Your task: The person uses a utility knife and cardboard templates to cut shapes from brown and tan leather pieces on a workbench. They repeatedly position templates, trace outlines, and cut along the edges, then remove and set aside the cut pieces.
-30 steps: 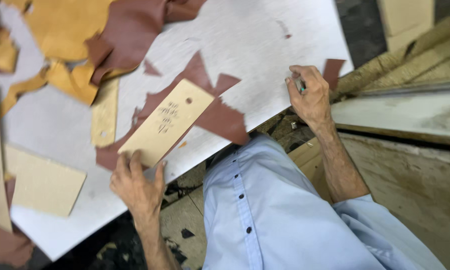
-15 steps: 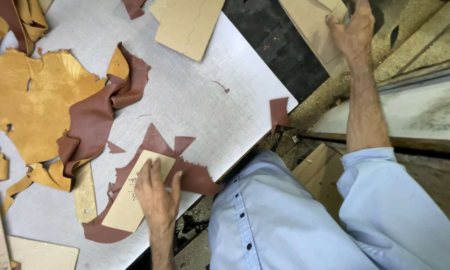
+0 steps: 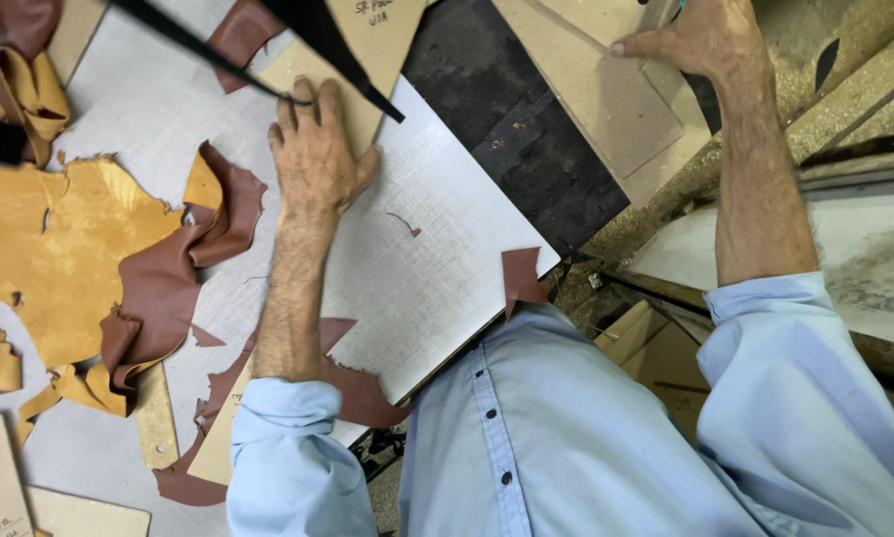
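Grey worktable (image 3: 437, 249) (leather scraps (image 3: 79, 259))

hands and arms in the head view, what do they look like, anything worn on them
Both are bare: no gloves, rings or watch show on the left hand or the right hand. The forearms are uncovered and hairy. A light blue button-up shirt has its sleeves rolled up to about the elbows, with dark buttons down the front.
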`<state>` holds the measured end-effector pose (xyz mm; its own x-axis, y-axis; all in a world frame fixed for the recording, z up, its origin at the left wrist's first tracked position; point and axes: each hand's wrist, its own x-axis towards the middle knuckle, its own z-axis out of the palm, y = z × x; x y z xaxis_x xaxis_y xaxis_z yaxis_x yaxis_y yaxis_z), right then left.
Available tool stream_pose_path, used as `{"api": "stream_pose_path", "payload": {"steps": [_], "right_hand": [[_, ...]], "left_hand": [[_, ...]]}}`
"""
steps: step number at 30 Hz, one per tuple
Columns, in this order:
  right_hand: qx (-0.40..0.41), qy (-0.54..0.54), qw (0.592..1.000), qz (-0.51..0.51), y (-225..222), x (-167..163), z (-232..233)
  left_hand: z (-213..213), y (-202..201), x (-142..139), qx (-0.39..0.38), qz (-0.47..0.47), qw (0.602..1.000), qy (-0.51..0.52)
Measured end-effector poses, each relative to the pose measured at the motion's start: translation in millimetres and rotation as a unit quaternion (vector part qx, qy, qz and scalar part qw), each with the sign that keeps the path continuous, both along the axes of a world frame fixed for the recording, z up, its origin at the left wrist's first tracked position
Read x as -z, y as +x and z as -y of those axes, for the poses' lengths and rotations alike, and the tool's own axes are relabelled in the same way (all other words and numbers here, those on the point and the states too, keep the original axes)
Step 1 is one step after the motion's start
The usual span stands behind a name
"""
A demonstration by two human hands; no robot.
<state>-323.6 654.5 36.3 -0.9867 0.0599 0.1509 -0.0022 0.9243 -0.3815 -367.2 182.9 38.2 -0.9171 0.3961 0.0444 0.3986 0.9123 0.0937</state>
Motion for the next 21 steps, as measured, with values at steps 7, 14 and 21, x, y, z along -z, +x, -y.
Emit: {"api": "stream_pose_path", "payload": {"steps": [7,14,21], "right_hand": [[0.006,-0.066,0.972,0.226,5,-56,21],[0.080,-0.131,0.988,0.014,87,22,64],[0.170,-0.044,0.978,0.112,97,29,61]], "left_hand": [[24,-13,-21,-0.007,-0.016,0.999,-0.039],[45,8,-24,0.028,-0.089,0.995,-0.016],[-15,155,-12,0.067,-0.021,0.986,0.151]]}}
